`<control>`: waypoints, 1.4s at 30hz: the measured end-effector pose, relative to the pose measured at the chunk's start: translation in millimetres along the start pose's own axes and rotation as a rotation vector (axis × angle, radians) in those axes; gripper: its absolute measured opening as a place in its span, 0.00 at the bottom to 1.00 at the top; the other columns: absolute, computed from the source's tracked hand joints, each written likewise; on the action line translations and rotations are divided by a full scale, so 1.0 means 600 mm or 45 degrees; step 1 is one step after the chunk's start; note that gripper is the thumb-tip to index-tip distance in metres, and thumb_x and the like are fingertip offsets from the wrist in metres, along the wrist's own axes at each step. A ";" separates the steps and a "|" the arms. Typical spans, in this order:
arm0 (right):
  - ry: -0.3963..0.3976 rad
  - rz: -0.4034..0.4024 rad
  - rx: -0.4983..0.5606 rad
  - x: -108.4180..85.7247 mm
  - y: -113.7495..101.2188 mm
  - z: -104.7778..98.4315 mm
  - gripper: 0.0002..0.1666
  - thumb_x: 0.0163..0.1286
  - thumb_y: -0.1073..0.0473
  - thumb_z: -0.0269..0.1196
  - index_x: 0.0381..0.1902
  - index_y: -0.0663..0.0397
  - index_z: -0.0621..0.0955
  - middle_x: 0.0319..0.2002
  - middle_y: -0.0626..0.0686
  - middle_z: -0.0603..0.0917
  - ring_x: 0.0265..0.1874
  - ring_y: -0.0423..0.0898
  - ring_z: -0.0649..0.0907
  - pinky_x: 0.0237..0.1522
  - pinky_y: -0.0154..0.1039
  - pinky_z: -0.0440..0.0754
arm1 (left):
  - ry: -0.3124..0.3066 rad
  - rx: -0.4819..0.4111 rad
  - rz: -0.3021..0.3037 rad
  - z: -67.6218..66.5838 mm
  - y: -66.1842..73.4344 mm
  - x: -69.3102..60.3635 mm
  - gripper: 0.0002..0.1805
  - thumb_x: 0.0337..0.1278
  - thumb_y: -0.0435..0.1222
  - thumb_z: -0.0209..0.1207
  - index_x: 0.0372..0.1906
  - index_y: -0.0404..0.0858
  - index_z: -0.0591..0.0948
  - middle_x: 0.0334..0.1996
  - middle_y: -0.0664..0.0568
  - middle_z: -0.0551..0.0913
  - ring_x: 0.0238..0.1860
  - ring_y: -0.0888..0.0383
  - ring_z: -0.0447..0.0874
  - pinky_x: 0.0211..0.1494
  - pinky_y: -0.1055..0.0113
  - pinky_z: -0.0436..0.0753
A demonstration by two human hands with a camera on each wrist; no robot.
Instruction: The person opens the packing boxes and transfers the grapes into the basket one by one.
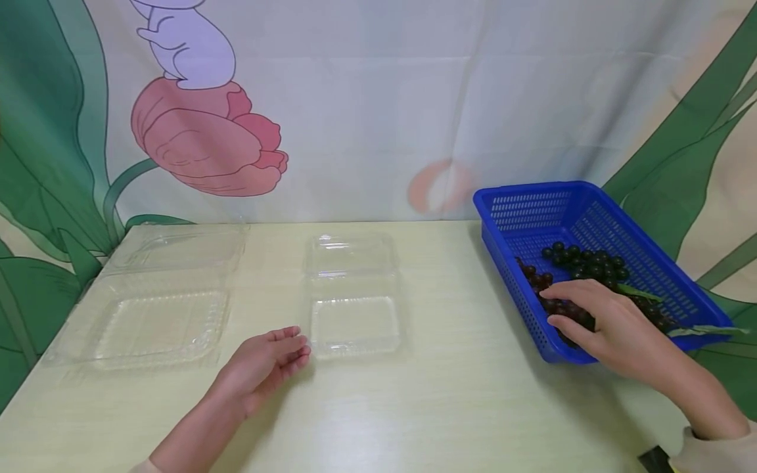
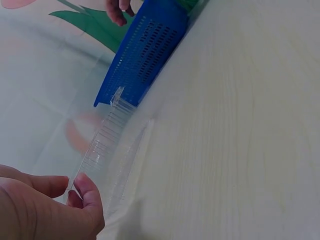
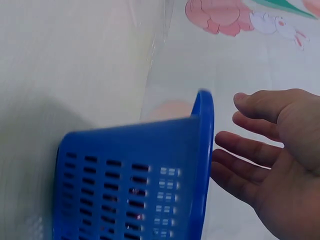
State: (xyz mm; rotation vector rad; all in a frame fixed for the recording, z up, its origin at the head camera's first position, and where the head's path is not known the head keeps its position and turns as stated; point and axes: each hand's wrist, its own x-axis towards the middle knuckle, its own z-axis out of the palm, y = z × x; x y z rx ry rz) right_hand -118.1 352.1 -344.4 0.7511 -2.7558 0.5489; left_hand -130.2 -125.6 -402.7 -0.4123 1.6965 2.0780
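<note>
My left hand point(image 1: 266, 364) pinches the left edge of a small clear plastic clamshell box point(image 1: 355, 325) between thumb and fingers; the left wrist view shows the hand point(image 2: 55, 205) at the rim of that box point(image 2: 102, 145). The box lies unfolded on the table, lid half toward the wall. Over the blue basket point(image 3: 130, 175) is my right hand point(image 1: 609, 325), its fingers spread and slightly bent, holding nothing. Beneath it are dark red grapes point(image 1: 568, 312), partly hidden by the hand, and dark green-black grapes point(image 1: 591, 263) behind them.
A larger clear clamshell box point(image 1: 160, 325) lies unfolded at the table's left. Green leaves point(image 1: 706, 330) hang over the basket's right rim. A printed cloth point(image 1: 367, 112) rises behind the table point(image 1: 461, 407). A small black item point(image 1: 655, 458) shows by the right sleeve.
</note>
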 end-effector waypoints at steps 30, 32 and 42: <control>-0.064 -0.123 0.076 0.018 -0.079 0.074 0.23 0.67 0.64 0.72 0.59 0.52 0.83 0.61 0.53 0.80 0.61 0.50 0.79 0.53 0.52 0.85 | 0.147 0.101 0.042 -0.030 0.024 0.040 0.28 0.75 0.33 0.57 0.73 0.27 0.66 0.49 0.47 0.79 0.43 0.61 0.82 0.44 0.73 0.83; -0.107 -0.072 0.091 0.020 -0.082 0.078 0.24 0.70 0.60 0.71 0.62 0.53 0.81 0.62 0.53 0.79 0.62 0.51 0.78 0.55 0.53 0.84 | 0.167 0.192 0.065 -0.031 0.025 0.036 0.31 0.77 0.36 0.56 0.75 0.28 0.64 0.59 0.42 0.77 0.50 0.56 0.82 0.51 0.70 0.84; -0.210 0.082 0.095 0.019 -0.091 0.094 0.40 0.76 0.43 0.63 0.77 0.55 0.67 0.76 0.59 0.66 0.75 0.60 0.65 0.66 0.65 0.72 | 0.281 0.807 0.378 -0.026 0.036 -0.005 0.39 0.76 0.42 0.55 0.81 0.34 0.53 0.78 0.42 0.61 0.70 0.42 0.71 0.67 0.47 0.76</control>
